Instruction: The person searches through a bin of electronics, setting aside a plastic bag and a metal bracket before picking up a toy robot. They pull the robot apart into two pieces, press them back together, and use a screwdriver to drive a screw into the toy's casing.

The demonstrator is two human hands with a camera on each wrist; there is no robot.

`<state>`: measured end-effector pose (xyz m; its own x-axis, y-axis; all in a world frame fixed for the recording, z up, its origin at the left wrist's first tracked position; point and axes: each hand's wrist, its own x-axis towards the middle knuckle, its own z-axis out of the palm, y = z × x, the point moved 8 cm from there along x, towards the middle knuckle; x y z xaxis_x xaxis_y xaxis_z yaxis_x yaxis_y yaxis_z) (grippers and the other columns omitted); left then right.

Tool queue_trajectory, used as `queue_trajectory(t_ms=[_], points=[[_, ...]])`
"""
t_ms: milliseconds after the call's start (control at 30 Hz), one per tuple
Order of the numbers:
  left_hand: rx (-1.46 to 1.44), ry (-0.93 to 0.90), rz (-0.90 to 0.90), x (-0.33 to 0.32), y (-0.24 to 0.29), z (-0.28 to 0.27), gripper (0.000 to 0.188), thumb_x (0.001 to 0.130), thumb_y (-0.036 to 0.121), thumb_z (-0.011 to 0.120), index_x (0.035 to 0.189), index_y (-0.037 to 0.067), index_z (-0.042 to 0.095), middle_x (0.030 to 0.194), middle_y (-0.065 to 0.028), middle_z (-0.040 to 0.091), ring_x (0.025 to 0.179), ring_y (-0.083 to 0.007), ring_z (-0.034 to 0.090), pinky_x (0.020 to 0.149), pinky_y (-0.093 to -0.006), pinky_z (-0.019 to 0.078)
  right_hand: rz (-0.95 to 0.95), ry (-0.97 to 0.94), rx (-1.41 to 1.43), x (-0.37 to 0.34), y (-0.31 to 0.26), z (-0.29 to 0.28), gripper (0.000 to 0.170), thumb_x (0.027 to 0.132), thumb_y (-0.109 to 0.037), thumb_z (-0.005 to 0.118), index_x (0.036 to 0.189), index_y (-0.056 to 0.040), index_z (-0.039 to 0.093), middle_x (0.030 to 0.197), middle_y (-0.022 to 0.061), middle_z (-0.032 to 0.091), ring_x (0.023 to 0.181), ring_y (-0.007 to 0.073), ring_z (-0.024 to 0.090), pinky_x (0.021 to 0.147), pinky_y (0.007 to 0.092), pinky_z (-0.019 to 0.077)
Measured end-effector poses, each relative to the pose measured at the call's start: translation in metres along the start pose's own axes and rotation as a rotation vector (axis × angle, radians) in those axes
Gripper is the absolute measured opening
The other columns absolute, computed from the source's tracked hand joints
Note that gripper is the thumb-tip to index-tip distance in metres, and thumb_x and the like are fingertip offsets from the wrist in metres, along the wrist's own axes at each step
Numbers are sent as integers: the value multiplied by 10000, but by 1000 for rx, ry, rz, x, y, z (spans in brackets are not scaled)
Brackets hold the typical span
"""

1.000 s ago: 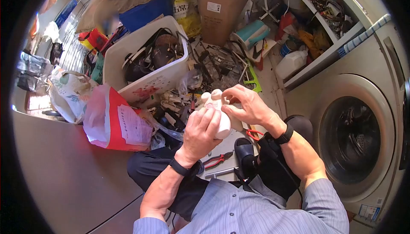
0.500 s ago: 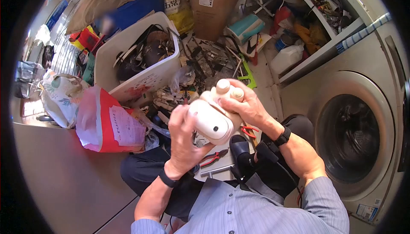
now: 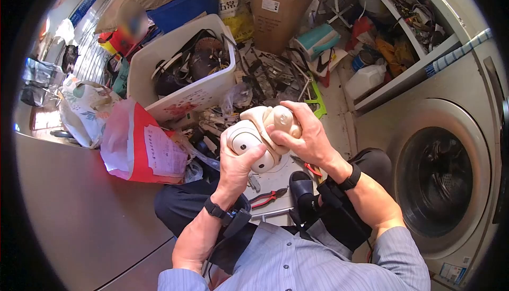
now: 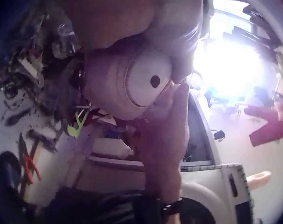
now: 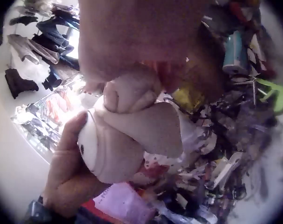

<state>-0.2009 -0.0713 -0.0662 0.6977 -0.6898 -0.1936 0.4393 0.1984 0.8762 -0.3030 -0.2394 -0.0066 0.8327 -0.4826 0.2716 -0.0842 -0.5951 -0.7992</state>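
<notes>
Both hands hold a cream-white figurine (image 3: 260, 124) above my lap. Its rounded body ends in a flat white base with dark round spots, which faces toward me and to the left in the head view. My left hand (image 3: 233, 166) grips the base end, the thumb lying across it. Around the knobbly other end curl the fingers of my right hand (image 3: 313, 140), with the thumb pressed against its side. From the right wrist, the figurine's smooth flared part (image 5: 153, 126) shows between the hands. The left wrist view catches the base (image 4: 148, 77) and one dark spot.
Red-handled pliers (image 3: 269, 198) lie on the floor below the hands, with a second red-handled tool (image 3: 313, 169) nearby. Ahead are a white bin (image 3: 185, 100) and scattered scraps (image 3: 270, 79). A red-and-white bag (image 3: 148, 150) stands left, a washing machine (image 3: 366, 126) right.
The figurine has been turned so that its spotted base shows. My right hand has taken hold of its knobbly end. My left hand loosened, then gripped the base again.
</notes>
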Motion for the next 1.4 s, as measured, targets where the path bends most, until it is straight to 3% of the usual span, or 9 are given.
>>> queue_trajectory(t_ms=[200, 433, 567, 600, 767, 867, 1033, 1133, 1400], points=[[420, 58, 175, -4, 12, 3, 863, 749, 144, 938, 1419, 29, 406, 1259, -100, 595, 1113, -169, 639, 964, -338, 564, 327, -68, 34, -5, 19, 9, 625, 928, -476, 757, 1315, -4, 621, 1160, 262, 720, 1088, 376, 733, 913, 428, 581], [443, -21, 224, -2, 29, 16, 877, 712, 120, 936, 1414, 58, 413, 1218, -101, 617, 1093, -166, 652, 927, -327, 576, 353, -50, 289, -9, 32, 12, 512, 933, -425, 747, 1203, 6, 682, 1081, 229, 753, 988, 364, 760, 849, 417, 600], [504, -27, 275, 0, 36, 16, 865, 704, 108, 930, 1405, 55, 427, 1216, -120, 635, 1083, -210, 674, 933, -352, 575, 98, -74, 118, 8, 18, 0, 541, 930, -447, 732, 1184, 29, 692, 1092, 229, 738, 1033, 363, 733, 931, 435, 577], [682, -43, 388, -3, 41, 20, 862, 687, 90, 924, 1400, 55, 439, 1231, -138, 627, 1099, -243, 669, 945, -375, 569, -49, -68, 33, 14, 5, -4, 570, 925, -470, 732, 1180, 39, 696, 1098, 231, 731, 1052, 364, 721, 963, 441, 565], [1117, -243, 952, -18, 34, 54, 857, 620, 73, 932, 1355, 27, 495, 1236, -234, 637, 1115, -444, 658, 977, -494, 557, 287, -330, -160, 25, 31, 20, 694, 933, -629, 624, 1119, 30, 739, 1065, 286, 741, 1032, 457, 717, 927, 509, 563], [1179, -262, 946, -18, 23, 60, 842, 619, 79, 934, 1345, 31, 510, 1235, -225, 646, 1119, -437, 661, 972, -500, 558, 303, -381, -260, 26, 35, 34, 557, 964, -499, 597, 1050, 31, 743, 962, 291, 745, 937, 476, 728, 868, 546, 572], [1054, -145, 759, -3, 26, 56, 818, 648, 114, 916, 1354, 40, 509, 1217, -222, 655, 1091, -366, 691, 955, -434, 568, 52, 0, -381, 27, 59, 24, 144, 870, -170, 645, 877, -42, 713, 825, 230, 731, 808, 427, 731, 769, 511, 599], [1005, -10, 459, 8, 32, 32, 826, 677, 147, 920, 1375, 48, 490, 1187, -168, 673, 1044, -267, 705, 912, -392, 581, 140, 65, -302, 33, 61, -11, 235, 905, -259, 700, 980, -43, 754, 852, 209, 732, 811, 387, 740, 720, 460, 578], [777, -10, 299, 10, 38, 24, 804, 688, 169, 923, 1363, 46, 503, 1143, -142, 718, 1038, -237, 729, 914, -359, 595, 247, 131, -74, 26, 65, -25, 316, 904, -292, 664, 910, 4, 773, 837, 249, 726, 804, 377, 752, 734, 446, 578]])
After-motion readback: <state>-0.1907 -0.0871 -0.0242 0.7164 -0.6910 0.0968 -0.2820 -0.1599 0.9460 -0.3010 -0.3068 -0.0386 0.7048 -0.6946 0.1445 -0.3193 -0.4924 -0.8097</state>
